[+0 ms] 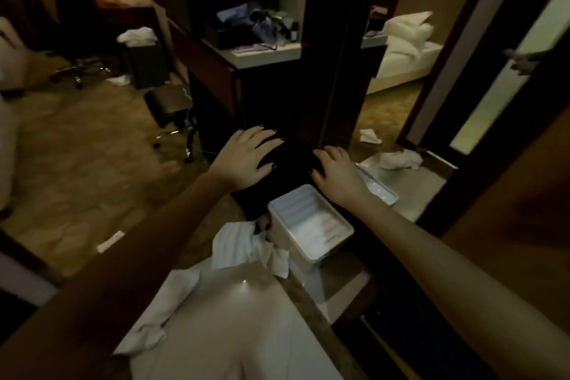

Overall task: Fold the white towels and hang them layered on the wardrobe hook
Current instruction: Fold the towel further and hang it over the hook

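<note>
Dim room, head view looking down. Both arms are stretched forward. Left hand [246,160] lies palm down with fingers spread wide and flat on a dark patch [287,163], holding nothing. I can't tell whether the patch is cloth or a hard top. Right hand [337,171] is just beside it on the same patch, palm down, fingers loosely bent, also holding nothing. The hands are apart, not touching each other. Task item: a big white towel [240,318] lies spread across the bottom centre, below the arms, with one end trailing off to the lower left. A second, crumpled white towel [243,244] sits at its far edge, touching the white plastic tub [290,236]. The tub is open-topped and sits between the forearms, nearer the right wrist. There is something pale inside it, too blurred to tell. A second shallow white tray [382,191] is partly hidden behind the right wrist. More white towels lie on the floor by the doorway: one bunched [399,159], a smaller one [370,136] farther back. A dark wooden upright [327,55] stands straight ahead of the hands. Left of the upright is a table [265,54] with a hair dryer [262,25] and clutter on top. Further left there's a low stool [169,103], a dark bin [146,65] with white linen heaped on top and an office chair [77,68]. To the right of the upright, a bed [401,62] with stacked pillows [407,29]. A door with a handle [521,62] is at the right edge.
</note>
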`<state>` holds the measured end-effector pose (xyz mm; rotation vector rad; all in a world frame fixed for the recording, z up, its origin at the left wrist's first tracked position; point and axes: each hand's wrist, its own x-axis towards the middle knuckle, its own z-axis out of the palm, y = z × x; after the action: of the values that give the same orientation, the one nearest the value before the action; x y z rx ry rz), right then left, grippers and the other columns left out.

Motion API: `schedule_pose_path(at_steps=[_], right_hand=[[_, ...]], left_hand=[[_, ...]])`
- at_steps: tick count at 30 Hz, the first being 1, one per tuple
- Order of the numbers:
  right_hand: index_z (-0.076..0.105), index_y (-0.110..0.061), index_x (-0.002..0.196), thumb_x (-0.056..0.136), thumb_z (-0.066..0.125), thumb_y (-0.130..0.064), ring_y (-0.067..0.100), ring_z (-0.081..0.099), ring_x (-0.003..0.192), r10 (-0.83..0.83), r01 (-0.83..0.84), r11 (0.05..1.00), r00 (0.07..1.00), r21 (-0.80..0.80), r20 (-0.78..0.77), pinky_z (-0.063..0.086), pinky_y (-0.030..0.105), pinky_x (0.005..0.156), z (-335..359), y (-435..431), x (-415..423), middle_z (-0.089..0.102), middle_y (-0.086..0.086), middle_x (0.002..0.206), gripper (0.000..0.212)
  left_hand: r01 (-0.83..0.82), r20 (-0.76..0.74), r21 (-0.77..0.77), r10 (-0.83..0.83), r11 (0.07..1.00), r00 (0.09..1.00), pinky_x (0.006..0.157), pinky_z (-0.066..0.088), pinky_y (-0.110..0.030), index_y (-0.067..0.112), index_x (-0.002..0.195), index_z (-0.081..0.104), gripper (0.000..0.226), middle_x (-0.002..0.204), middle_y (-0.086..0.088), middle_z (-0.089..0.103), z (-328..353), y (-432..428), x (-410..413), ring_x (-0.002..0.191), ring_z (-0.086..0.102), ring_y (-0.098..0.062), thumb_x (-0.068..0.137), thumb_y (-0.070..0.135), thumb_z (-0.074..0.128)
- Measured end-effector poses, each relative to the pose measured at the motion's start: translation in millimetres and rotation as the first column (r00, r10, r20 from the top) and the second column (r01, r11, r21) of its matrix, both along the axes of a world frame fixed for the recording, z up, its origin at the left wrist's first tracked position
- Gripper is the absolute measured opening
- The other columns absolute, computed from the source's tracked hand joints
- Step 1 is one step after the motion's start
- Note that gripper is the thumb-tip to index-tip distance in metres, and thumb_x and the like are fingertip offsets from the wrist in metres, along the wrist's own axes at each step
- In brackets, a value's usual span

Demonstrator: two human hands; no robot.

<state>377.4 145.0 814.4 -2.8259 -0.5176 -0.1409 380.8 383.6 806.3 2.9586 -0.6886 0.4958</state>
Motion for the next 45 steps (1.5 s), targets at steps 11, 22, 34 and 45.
schedule_pose_path(at_steps=[11,22,34,45], right_hand=[[0.032,-0.006,0.15,0.103,0.048,-0.026,0.032,0.027,0.141,-0.051,0.042,0.998,0.951,-0.037,-0.306,0.024,0.038,0.114,-157.7,83.6,151.4,0.035,0.016,0.152,0.053],[0.023,-0.011,0.154,0.102,0.047,-0.024,0.03,0.024,0.143,-0.072,0.05,0.997,0.879,-0.06,-0.472,0.022,0.035,0.113,-383.5,108.8,248.6,0.026,0.012,0.158,0.059],[0.031,-0.005,0.151,0.1,0.05,-0.021,0.034,0.04,0.135,-0.084,0.127,0.992,0.726,0.014,-0.682,0.035,0.041,0.11,-721.7,123.4,324.5,0.042,0.018,0.149,0.057],[0.027,-0.006,0.152,0.101,0.053,-0.025,0.036,0.037,0.137,-0.152,0.293,0.951,0.722,0.1,-0.675,0.033,0.042,0.112,-958.0,152.9,394.1,0.034,0.018,0.151,0.06]], left_hand=[[-0.093,-0.31,-0.009,0.086,0.996,0.947,0.117,0.021,-0.047,0.028,0.15,0.032,0.058,0.157,0.002,0.029,-164.6,103.3,137.4,0.147,0.019,-0.024,0.097,0.04,0.051],[-0.079,-0.48,0.049,0.093,0.996,0.872,0.118,0.02,-0.047,0.028,0.153,0.024,0.061,0.159,0.001,0.025,-386.4,116.1,246.6,0.148,0.018,-0.024,0.098,0.044,0.046],[-0.194,-0.678,-0.068,0.097,0.979,0.729,0.117,0.021,-0.046,0.025,0.156,0.019,0.068,0.161,-0.002,0.021,-730.4,119.9,325.6,0.148,0.017,-0.027,0.098,0.042,0.05],[-0.281,-0.728,-0.256,0.007,0.925,0.685,0.089,0.05,-0.032,0.024,0.152,0.03,0.063,0.155,-0.002,0.033,-969.9,100.6,391.7,0.119,0.057,-0.025,0.096,0.029,0.059]])
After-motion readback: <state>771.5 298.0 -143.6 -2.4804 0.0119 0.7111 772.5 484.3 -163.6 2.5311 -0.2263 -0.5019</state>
